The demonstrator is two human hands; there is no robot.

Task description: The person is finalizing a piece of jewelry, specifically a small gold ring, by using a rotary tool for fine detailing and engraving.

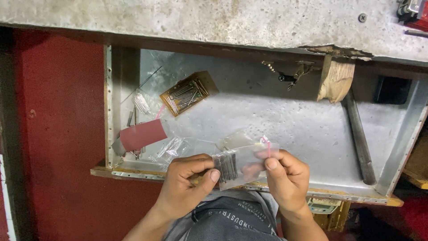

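- While I watch through the head camera, nearest to me is a grey shirt (223, 223), and just above it both hands meet over the front lip of the metal drawer (312, 134).
- I see the left hand (187, 180) curled, its thumb and forefinger pinched on the left edge of a small clear plastic bag (243, 163); the wrist comes up from the lower left.
- I see the right hand (287, 178) closed on the same bag's right side, thumb on top and fingers behind, showing pink through the film.
- That bag hangs between the two hands, just above the drawer's front edge; inside it lies a tight bundle of thin dark metal pins (227, 167), packed at the left end, with a pink strip at the bag's top right corner.
- Just beyond, on the drawer floor, lie other crumpled clear bags (171, 149), glossy and wrinkled; what they hold I cannot tell.
- To their left rests a flat dull-red card (142, 134), tilted.
- Farther back sits a small open brown cardboard box (187, 93), turned at an angle, holding loose silvery pins; beside it lies a loose bunch of pins (141, 103).
- The drawer is dull, scratched sheet metal with riveted edges; a dark rod (359, 138) runs along its right side.
- Farthest off is a rough, stained grey bench top (200, 20) with a wooden block (335, 79) under its chipped edge.
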